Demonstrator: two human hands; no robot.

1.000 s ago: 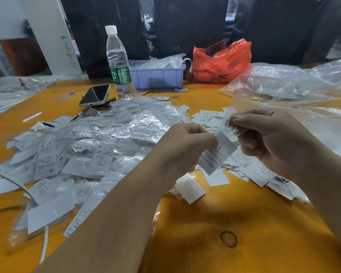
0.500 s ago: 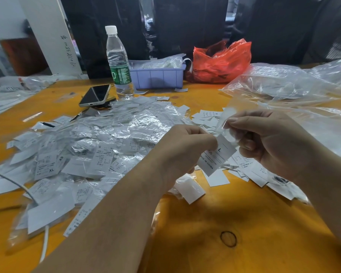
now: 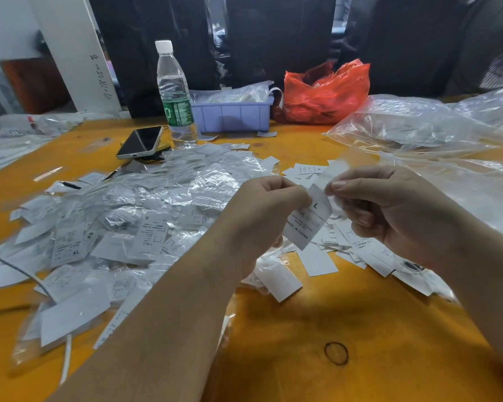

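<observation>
above the orange table [image 3: 302,329], left hand [image 3: 262,219] is pinching an l-size label [image 3: 308,224], right hand [image 3: 395,216] is pinching a clear sleeve [image 3: 333,172].

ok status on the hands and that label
Left grip pinches white rectangular label marked L. Right grip pinches small clear plastic sleeve beside its top edge. Both held above orange table, nothing blocking.

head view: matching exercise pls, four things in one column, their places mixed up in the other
1 clear plastic water bottle
2 crumpled red plastic bag
3 white fabric label marked L
4 thin black rubber band

a right of the lilac plastic bin
b in left hand, at right hand's small clear plastic sleeve
c lying on orange table, nearest camera
d left of that bin

Pairs: 1-d, 2-a, 3-b, 4-c
</observation>
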